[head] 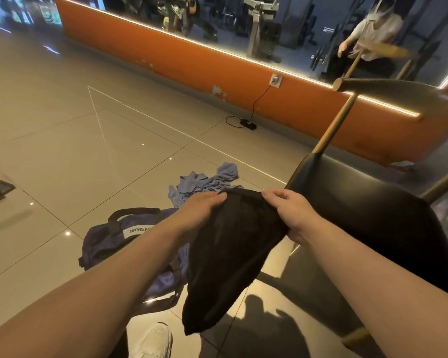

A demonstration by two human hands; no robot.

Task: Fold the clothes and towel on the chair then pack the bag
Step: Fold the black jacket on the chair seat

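Left hand (pixel 205 210) and right hand (pixel 292 215) clutch the top edge of the limp black fabric garment (pixel 233 254), dangling in mid-air beside the dark padded chair (pixel 359 202), which looks light, floppy, best held by its corners

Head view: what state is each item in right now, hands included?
Black garment: unfolded, hanging in the air from both hands.
Left hand: grips the garment's top edge.
Right hand: grips the top edge too.
Blue garment: crumpled on the floor.
Bag: on the floor, slumped; open or zipped unclear.
Chair: upright.
Charger: plugged into the wall socket.
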